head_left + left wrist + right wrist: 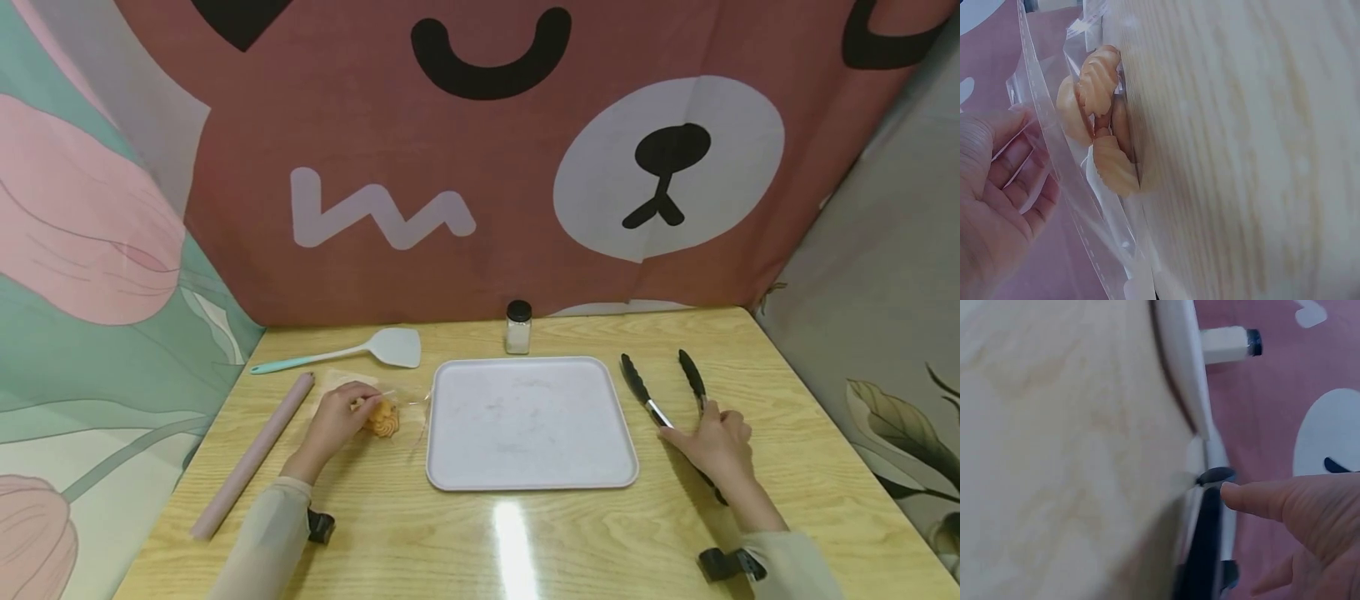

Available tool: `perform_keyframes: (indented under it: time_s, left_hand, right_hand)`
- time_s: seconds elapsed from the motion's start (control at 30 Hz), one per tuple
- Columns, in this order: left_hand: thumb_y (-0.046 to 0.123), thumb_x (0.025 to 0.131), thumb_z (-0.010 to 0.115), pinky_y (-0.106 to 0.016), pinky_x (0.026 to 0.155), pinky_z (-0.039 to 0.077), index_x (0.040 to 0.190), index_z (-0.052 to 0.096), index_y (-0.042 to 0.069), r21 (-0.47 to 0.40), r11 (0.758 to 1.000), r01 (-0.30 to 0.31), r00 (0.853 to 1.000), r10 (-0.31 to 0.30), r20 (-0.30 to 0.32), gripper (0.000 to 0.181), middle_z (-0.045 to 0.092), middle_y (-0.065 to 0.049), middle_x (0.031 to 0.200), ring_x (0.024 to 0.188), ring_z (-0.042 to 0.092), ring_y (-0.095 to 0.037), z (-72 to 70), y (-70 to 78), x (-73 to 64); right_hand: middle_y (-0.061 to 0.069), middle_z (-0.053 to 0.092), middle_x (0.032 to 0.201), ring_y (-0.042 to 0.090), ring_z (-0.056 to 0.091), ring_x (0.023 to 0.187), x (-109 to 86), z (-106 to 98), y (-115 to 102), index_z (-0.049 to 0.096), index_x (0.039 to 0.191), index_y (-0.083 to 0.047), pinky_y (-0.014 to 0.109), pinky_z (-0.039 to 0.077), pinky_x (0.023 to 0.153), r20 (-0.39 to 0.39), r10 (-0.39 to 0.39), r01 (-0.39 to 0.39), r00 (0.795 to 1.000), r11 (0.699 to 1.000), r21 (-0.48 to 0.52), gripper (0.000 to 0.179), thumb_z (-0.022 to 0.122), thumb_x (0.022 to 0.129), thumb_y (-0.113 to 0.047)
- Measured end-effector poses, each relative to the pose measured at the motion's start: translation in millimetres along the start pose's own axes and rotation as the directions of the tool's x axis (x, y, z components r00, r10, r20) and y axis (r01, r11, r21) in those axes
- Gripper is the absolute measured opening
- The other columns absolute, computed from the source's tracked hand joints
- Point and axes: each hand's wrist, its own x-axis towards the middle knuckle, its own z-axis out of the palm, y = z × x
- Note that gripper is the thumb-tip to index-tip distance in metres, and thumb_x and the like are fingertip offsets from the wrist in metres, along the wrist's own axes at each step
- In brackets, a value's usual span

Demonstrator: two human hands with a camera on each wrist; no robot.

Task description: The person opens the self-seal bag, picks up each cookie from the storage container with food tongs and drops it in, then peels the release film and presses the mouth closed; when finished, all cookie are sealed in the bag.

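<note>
Left hand (339,417) pinching clear bag (1082,212), cookies (384,421) partly covered, right hand (720,446) at tongs (651,406), grip impossible to tell

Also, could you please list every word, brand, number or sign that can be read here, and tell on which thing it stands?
None: no word, brand or number can be read in any view.
The white zigzag on the reddish backdrop resembles an "m", but looks like decoration.
The black-capped jar, clear plastic cookie bag, tongs and white tray show no readable text.
</note>
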Motion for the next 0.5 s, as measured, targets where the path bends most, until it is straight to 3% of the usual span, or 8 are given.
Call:
perform_keyframes:
  time_s: [0.2,0.5]
  left_hand:
    - [0.004,0.088,0.066,-0.046,0.072,0.055,0.093,0.071,0.001,0.0,1.0,-0.009,1.0,0.009,-0.03,0.008,0.069,-0.011,0.091,0.086,0.065,-0.028,-0.8,1.4,1.7]
    - [0.002,0.087,0.067,-0.044,0.072,0.056,0.09,0.07,0.001,0.016,1.0,-0.021,0.998,0.022,-0.064,0.005,0.069,-0.011,0.089,0.084,0.066,-0.028,-1.3,-0.8,0.9]
  right_hand:
    - [0.046,0.024,0.123,0.062,0.024,0.112,-5.7,-9,-18,0.028,0.136,0.018,0.067,0.034,0.074,-0.084,-0.084,0.085,0.993,0.996,0.01,0.088,0.068,0.084,-0.042]
    - [0.04,0.031,0.13,0.056,0.028,0.118,-7.5,1,-80,0.035,0.138,0.013,0.065,0.037,0.085,-0.061,-0.254,0.259,0.965,0.961,0.096,0.076,0.069,0.087,-0.032]
